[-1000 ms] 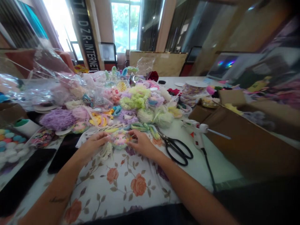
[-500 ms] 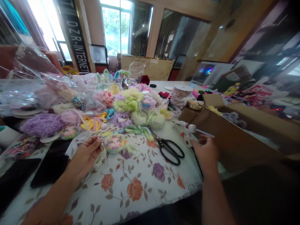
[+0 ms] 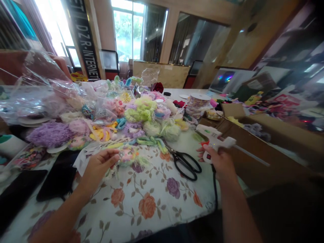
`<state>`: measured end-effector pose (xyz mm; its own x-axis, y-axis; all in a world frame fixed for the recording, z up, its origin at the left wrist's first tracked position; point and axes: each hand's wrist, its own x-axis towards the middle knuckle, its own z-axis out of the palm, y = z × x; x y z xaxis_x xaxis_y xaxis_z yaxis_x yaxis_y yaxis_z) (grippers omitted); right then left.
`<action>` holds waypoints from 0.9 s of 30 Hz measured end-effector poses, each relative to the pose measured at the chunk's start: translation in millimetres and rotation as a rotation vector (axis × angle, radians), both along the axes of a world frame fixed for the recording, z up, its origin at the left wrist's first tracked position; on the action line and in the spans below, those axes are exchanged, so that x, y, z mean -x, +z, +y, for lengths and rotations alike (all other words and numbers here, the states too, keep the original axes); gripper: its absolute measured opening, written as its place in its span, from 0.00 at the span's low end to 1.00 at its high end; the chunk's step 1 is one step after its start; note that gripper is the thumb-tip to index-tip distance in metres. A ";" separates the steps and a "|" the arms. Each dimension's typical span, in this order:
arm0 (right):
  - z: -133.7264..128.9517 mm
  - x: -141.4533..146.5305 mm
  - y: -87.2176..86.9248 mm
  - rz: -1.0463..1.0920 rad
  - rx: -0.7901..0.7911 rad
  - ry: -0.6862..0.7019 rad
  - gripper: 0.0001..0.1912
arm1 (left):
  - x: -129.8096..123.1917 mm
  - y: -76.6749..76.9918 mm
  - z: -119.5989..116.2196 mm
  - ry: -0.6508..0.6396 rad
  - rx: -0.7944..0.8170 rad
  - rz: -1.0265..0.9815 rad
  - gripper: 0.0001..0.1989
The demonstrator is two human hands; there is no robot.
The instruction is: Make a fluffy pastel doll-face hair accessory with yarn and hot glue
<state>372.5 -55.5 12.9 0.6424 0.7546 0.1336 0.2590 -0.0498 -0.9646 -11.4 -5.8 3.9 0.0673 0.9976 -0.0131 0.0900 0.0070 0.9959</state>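
Observation:
My right hand (image 3: pixel 222 162) is wrapped round the grip of a white hot glue gun (image 3: pixel 211 135), with a clear glue stick (image 3: pixel 253 156) jutting from its back and its nozzle pointing left. At the left, my left hand (image 3: pixel 100 162) pinches a small shiny beaded piece, mostly hidden by the fingertips. Those fingertips are right beside a doll's head (image 3: pixel 128 154) with a painted face and pale green and yellow yarn hair, lying on the floral cloth (image 3: pixel 141 182). Whether they touch the head I cannot tell. Black-handled scissors (image 3: pixel 187 165) lie between my hands.
Yarn, ribbons and pompoms form a pile (image 3: pixel 141 108) behind my hands. A cardboard box (image 3: pixel 265 152) stands at the right. Dark phones (image 3: pixel 57 177) lie at the left, near a second doll's head (image 3: pixel 78 142). A black cord (image 3: pixel 215 189) hangs from the glue gun.
My right hand has lifted the glue gun and turned it so its side faces me. My left hand has moved slightly right, closer to the doll's head with the beaded piece.

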 end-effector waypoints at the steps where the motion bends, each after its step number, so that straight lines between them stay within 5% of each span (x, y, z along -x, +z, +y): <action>1: -4.6 14.4 5.3 0.116 -0.080 0.086 0.16 | -2.9 -0.3 -1.9 -0.031 -0.011 0.034 0.13; 5: -14.8 72.7 19.2 0.369 -0.078 0.448 0.16 | -15.8 -7.1 -8.4 -0.250 -0.094 0.247 0.07; 9: -15.2 116.4 19.0 0.490 0.000 0.580 0.16 | -21.4 -16.1 -9.9 -0.381 -0.343 0.457 0.05; 14: -17.0 141.8 6.1 0.450 0.047 0.598 0.15 | -17.9 -7.5 -11.0 -0.057 -0.508 0.416 0.06; 18: -26.7 139.9 -15.3 0.173 0.100 0.575 0.19 | -14.7 9.0 -15.0 0.232 -0.603 0.334 0.05; 23: -40.8 140.2 -23.1 -0.162 0.094 0.535 0.12 | -10.1 15.6 -22.9 0.289 -0.752 0.435 0.04; 27: -45.7 152.4 -9.1 -0.216 0.066 0.576 0.09 | -8.8 18.1 -25.2 0.358 -1.091 0.606 0.05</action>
<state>220.0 -101.2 3.8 0.0929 0.9833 0.1564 0.4508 0.0985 -0.8872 -2.6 -31.1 22.0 0.0660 0.4735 0.8783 0.6874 -0.6596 0.3039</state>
